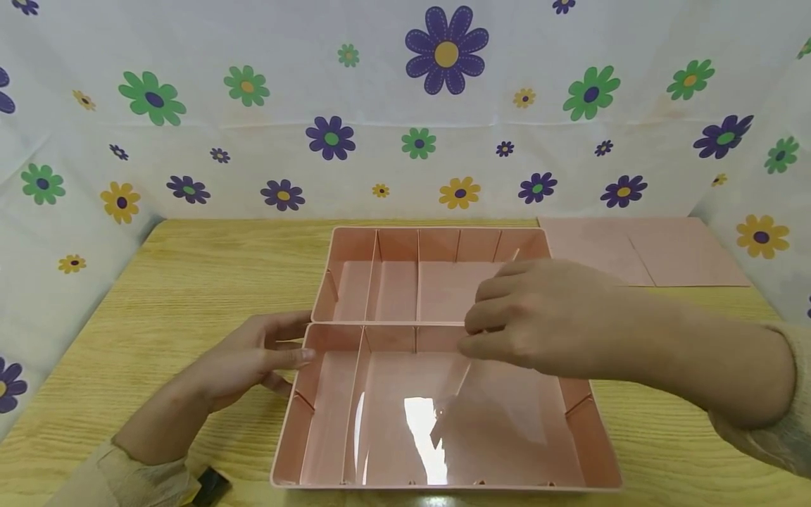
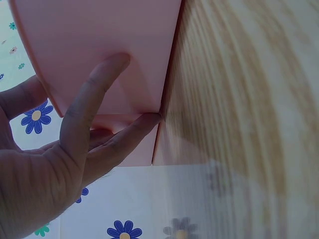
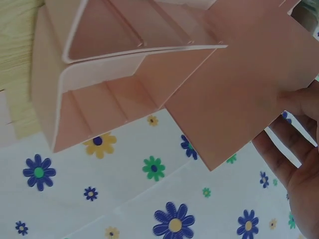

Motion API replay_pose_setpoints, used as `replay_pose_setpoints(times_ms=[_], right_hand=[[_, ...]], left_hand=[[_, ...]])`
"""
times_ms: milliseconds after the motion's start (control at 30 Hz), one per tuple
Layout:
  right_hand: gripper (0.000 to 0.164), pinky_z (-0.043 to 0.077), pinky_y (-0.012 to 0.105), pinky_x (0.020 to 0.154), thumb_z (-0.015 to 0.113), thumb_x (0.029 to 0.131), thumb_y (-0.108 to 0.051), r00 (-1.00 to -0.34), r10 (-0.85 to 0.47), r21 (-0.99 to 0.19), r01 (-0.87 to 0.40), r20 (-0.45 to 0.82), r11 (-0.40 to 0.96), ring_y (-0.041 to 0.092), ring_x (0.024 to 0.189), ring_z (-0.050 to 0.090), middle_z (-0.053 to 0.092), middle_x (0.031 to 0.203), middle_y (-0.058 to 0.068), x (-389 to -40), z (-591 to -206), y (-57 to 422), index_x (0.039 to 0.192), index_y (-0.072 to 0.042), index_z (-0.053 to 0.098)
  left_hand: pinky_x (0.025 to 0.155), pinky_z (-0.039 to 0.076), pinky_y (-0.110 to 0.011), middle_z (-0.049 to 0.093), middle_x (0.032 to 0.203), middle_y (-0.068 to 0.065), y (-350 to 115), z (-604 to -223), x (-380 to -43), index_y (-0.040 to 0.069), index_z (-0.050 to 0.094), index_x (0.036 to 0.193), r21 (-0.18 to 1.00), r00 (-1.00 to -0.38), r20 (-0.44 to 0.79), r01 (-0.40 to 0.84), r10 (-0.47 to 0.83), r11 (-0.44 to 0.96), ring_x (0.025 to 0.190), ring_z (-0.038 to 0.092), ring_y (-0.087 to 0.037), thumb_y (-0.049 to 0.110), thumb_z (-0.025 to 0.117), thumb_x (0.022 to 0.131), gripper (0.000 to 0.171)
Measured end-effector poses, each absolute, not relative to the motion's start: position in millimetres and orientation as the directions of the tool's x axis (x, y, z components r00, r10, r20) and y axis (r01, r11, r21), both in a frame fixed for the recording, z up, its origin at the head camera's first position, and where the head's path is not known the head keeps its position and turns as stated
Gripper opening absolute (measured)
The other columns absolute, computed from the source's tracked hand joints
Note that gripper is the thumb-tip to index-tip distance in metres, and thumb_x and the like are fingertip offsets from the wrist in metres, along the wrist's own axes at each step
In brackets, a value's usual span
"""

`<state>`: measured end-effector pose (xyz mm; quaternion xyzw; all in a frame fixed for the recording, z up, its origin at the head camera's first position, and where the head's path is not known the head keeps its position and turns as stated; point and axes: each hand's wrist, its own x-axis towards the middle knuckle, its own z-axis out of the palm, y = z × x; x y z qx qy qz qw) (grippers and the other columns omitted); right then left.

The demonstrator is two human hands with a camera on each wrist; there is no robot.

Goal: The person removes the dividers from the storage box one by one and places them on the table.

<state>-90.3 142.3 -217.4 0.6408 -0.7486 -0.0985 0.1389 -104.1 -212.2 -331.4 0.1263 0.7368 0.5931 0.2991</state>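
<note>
Wood-grained worktop (image 1: 222, 274) runs under everything, with a dark object (image 1: 212, 486) at its near edge beside the left sleeve (image 1: 136, 482). Next comes the near pink tray (image 1: 329, 408), split by a lengthwise divider (image 1: 357, 401). Of the two hands, the left hand (image 1: 243, 359) reaches in with fingers spread and mostly straight, touching that tray's outer left wall near its back corner. The right hand (image 1: 538, 313) arches palm-down over the trays' meeting edges, pinching a pink panel (image 3: 239, 99) between thumb and fingers; from above the panel shows nearly edge-on, slanting across both trays. Behind, the far pink tray (image 1: 395, 296) adjoins the near one. Flat pink sheets (image 1: 687, 250) lie beyond at right, before flowered cloth (image 1: 272, 162).
</note>
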Motion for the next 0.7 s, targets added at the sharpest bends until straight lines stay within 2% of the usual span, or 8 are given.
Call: replay_pose_setpoints(times_ms=[200,333,433,500,600,700], right_hand=[[0.037,0.054,0.029,0.075,0.071,0.069,0.003,-0.221,-0.968,0.267,-0.932,0.12,0.246,0.012,0.086,0.059,0.066,0.091,-0.004,-97,-216,163,0.101,-0.016,0.068],[0.037,0.054,0.031,0.076,0.069,0.072,0.001,-0.299,-0.947,0.264,-0.91,0.12,0.321,0.012,0.089,0.06,0.067,0.095,-0.005,-100,-214,181,0.104,-0.019,0.068],[0.039,0.054,0.028,0.068,0.066,0.074,-0.003,-0.397,-0.911,0.288,-0.864,0.114,0.413,0.011,0.089,0.061,0.067,0.097,-0.01,-101,-212,194,0.106,-0.025,0.068],[0.044,0.054,0.026,0.059,0.065,0.07,-0.002,-0.436,-0.887,0.286,-0.84,0.15,0.461,0.011,0.088,0.062,0.067,0.096,-0.012,-103,-214,204,0.106,-0.028,0.068],[0.047,0.053,0.028,0.051,0.068,0.065,-0.001,-0.424,-0.874,0.266,-0.837,0.236,0.478,0.012,0.083,0.063,0.067,0.092,-0.011,-110,-219,218,0.105,-0.026,0.068],[0.046,0.054,0.032,0.051,0.07,0.06,0.001,-0.386,-0.861,0.23,-0.852,0.33,0.47,0.015,0.077,0.063,0.068,0.086,-0.005,-119,-225,233,0.101,-0.019,0.069]], left_hand=[[0.067,0.055,-0.049,0.027,0.144,-0.026,-212,-333,-105,-0.007,0.02,0.141,0.948,-0.789,-0.293,-0.169,0.54,0.268,0.114,0.048,-0.036,0.016,0.059,0.088,0.069],[0.067,0.055,-0.049,0.028,0.144,-0.026,-213,-333,-105,-0.007,0.02,0.141,0.948,-0.789,-0.295,-0.171,0.539,0.268,0.113,0.049,-0.035,0.016,0.059,0.088,0.069],[0.066,0.055,-0.048,0.028,0.145,-0.025,-213,-333,-106,-0.007,0.02,0.141,0.948,-0.789,-0.294,-0.171,0.54,0.267,0.113,0.049,-0.034,0.016,0.059,0.088,0.07],[0.066,0.055,-0.049,0.028,0.144,-0.026,-213,-333,-106,-0.007,0.02,0.141,0.95,-0.785,-0.291,-0.171,0.547,0.26,0.113,0.05,-0.035,0.015,0.059,0.088,0.069],[0.066,0.055,-0.049,0.029,0.143,-0.026,-213,-333,-106,-0.007,0.02,0.141,0.951,-0.781,-0.29,-0.171,0.553,0.256,0.112,0.05,-0.035,0.015,0.059,0.089,0.069],[0.066,0.055,-0.049,0.03,0.143,-0.027,-213,-333,-105,-0.007,0.02,0.141,0.954,-0.78,-0.284,-0.171,0.558,0.247,0.11,0.051,-0.034,0.014,0.059,0.089,0.069]])
